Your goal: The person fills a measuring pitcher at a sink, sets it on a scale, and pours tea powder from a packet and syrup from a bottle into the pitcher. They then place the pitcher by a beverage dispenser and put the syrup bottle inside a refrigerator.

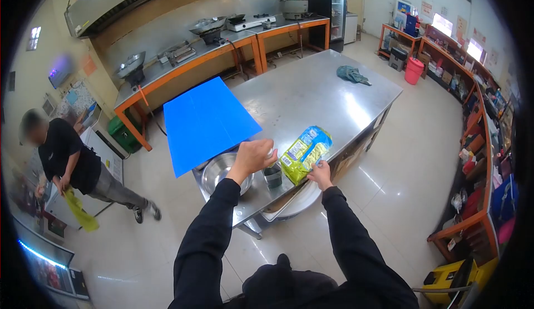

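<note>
My left hand (255,157) is closed in a fist above the table's near edge, between a metal bowl (210,177) and a green-and-blue plastic bag (306,153). Something small and whitish shows at its fingers, too little to name. The bag lies on the steel table, plump and printed. At the bag's near right corner, my right hand (320,174) pinches the plastic. A small dark grey-green cup (272,178) stands beside the bag, just below my left hand. My left wrist and sleeve partly cover the bowl.
A blue sheet (208,123) covers the table's left end; a crumpled dark green cloth (353,75) lies at its far end. Another person (69,153) stands left, holding a yellow-green cloth (79,209). Steel counters (189,59) with woks line the back; cluttered shelves (479,142) stand right.
</note>
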Demonstrator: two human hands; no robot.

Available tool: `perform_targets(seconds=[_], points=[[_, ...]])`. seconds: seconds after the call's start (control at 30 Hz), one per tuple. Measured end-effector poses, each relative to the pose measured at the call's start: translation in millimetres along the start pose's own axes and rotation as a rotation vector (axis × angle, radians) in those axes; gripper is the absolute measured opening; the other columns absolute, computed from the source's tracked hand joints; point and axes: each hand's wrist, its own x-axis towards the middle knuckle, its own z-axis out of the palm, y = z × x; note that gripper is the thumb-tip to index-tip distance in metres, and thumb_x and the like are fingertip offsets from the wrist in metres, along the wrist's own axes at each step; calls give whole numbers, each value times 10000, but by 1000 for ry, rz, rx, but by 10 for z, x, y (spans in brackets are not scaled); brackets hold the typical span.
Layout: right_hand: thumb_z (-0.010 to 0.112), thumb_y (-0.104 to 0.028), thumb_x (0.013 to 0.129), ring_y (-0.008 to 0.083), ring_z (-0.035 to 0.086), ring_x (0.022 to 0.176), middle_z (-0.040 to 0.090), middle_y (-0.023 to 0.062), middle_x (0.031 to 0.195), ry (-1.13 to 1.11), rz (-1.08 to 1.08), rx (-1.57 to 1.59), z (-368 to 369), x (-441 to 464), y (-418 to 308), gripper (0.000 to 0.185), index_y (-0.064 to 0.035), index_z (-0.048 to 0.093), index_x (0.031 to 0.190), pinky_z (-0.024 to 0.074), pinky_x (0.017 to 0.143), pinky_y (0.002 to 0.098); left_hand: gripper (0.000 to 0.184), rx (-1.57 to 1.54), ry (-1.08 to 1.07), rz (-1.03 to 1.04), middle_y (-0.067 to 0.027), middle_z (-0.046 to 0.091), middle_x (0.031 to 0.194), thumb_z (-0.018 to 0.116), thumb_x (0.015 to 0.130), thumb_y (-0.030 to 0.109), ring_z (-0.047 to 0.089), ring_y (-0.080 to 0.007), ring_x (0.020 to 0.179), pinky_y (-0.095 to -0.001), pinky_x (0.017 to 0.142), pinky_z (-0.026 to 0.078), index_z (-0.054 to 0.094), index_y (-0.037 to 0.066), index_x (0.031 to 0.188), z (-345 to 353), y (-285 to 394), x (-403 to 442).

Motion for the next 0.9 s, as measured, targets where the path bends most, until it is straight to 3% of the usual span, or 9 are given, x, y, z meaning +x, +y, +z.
perform_targets(seconds=[0.17,0.2,0.3,0.33,0.43,0.53,0.63,0.77,0.9], points=[[599,-96,835,238,636,772,601,150,984,172,-177,7,91,404,215,347,-14,495,1155,570,557,345,173,-4,104,17,-47,496,570,625,752,210,530,-233,489,-356,438,407,505,104,684,29,68,-146],[587,-67,810,253,612,868,560,164,1079,157,-82,76,70,378,165,452,-14,431,1231,557,650,363,170,-6,128,14,-45,494,569,622,750,205,527,-229,487,-352,440,408,506,104,678,-3,91,-153],[600,-83,786,282,524,1050,448,185,1222,373,-285,-350,164,210,252,584,-41,344,1310,501,779,424,144,10,161,37,-37,484,565,625,725,165,521,-214,483,-336,437,409,513,103,659,-140,181,-220],[635,-100,750,303,416,1157,331,189,1295,212,-288,-345,110,-7,149,685,-59,287,1339,413,895,440,139,-7,188,40,-35,481,564,630,712,152,518,-211,482,-333,435,407,513,103,655,-210,230,-226],[711,-139,698,323,398,1171,343,182,1276,-365,-370,-126,-44,-592,-53,787,-59,281,1352,402,931,424,131,-63,228,47,-31,472,562,641,672,120,510,-204,478,-325,429,403,513,100,649,-521,439,-233],[797,-187,648,282,350,1271,348,139,1350,-689,-581,-534,-164,-1383,-464,926,-103,251,1392,371,989,464,131,-141,233,103,-38,484,570,649,593,93,496,-211,461,-311,417,398,539,78,664,-875,760,-259],[826,-242,604,295,447,1181,409,139,1298,-916,-788,-569,-166,-2087,-803,957,-56,295,1378,377,1002,385,150,-144,142,198,-32,468,582,651,600,141,494,-197,479,-304,410,395,519,95,656,-1236,1153,-388],[842,-259,579,244,482,1171,490,120,1262,-1358,-742,-449,-204,-2685,-739,921,-39,371,1339,363,1013,365,157,-115,164,468,0,455,640,593,715,204,502,-137,539,-258,423,372,496,99,651,-1658,1923,-679],[824,-200,566,210,531,1084,547,107,1153,-1584,-453,-310,-430,-3305,-102,813,-29,435,1259,409,940,340,206,21,74,361,3,419,624,587,705,250,427,-137,506,-255,434,314,479,87,639,-1948,2589,-1142]])
